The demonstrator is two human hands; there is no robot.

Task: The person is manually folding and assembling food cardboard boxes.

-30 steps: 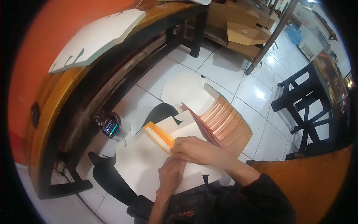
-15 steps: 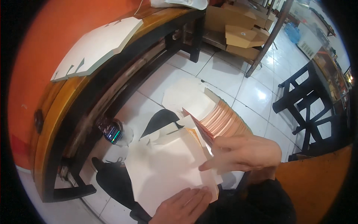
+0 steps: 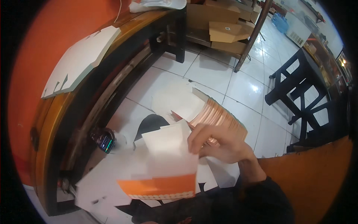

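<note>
In front of me a white paperboard box blank [image 3: 160, 160] with an orange printed band is tilted up, its edge pinched between the thumb and fingers of my right hand [image 3: 220, 143]. More white paperboard blank [image 3: 102, 186] spreads to the lower left, blurred by motion. Just beyond my right hand, a long row of folded paperboard pieces [image 3: 220, 117] stands on edge, with pale flat board [image 3: 173, 97] at its far left end. My left hand does not show clearly; the lower edge of the picture cuts off that area.
Along the left wall runs a wooden bench [image 3: 145, 18] carrying a stack of white die-cut sheets [image 3: 78, 61]. A lit phone [image 3: 107, 143] is beside its lower part. Brown cardboard boxes [image 3: 229, 31] fill a shelf at the back, and a black stool [image 3: 302, 86] stands at the right.
The blank that lay flat under both hands has been lifted and tilted, and its orange band now shows. My right hand has moved up and left; my left hand has left the sheet.
</note>
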